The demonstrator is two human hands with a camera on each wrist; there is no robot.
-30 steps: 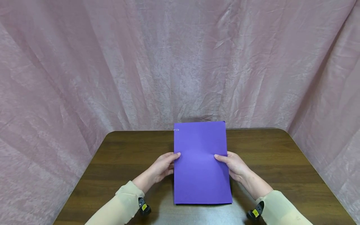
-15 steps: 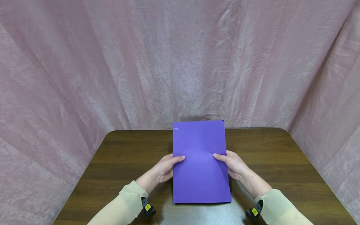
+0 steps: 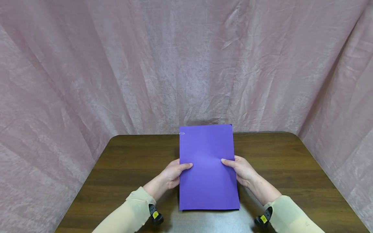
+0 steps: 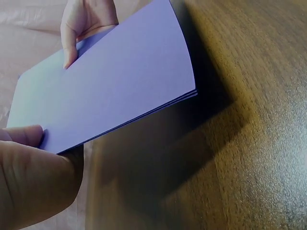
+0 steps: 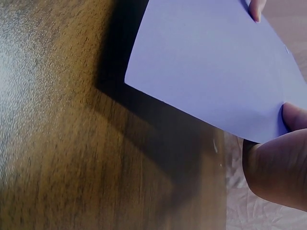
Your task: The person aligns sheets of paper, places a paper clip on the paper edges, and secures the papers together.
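A small stack of purple paper sheets [image 3: 207, 187] is held above the table, its long sides running away from me. Thin layers show along its edge in the left wrist view [image 4: 129, 81]. A white paper clip [image 3: 182, 133] sits on its far left corner. My left hand [image 3: 171, 174] grips the left long edge, thumb lying on top. Opposite it, my right hand [image 3: 245, 171] pinches the right edge the same way. The fingers under the sheets are mostly hidden.
Beneath the paper spreads a brown wood-grain table [image 3: 131, 158], with the sheets' shadow on it in both wrist views. Pink curtains [image 3: 163, 64] hang behind the table and down both sides.
My left hand has shifted right, its thumb sliding farther onto the sheets and slightly toward me. The paper has moved very slightly left and up in view; my right hand keeps its hold.
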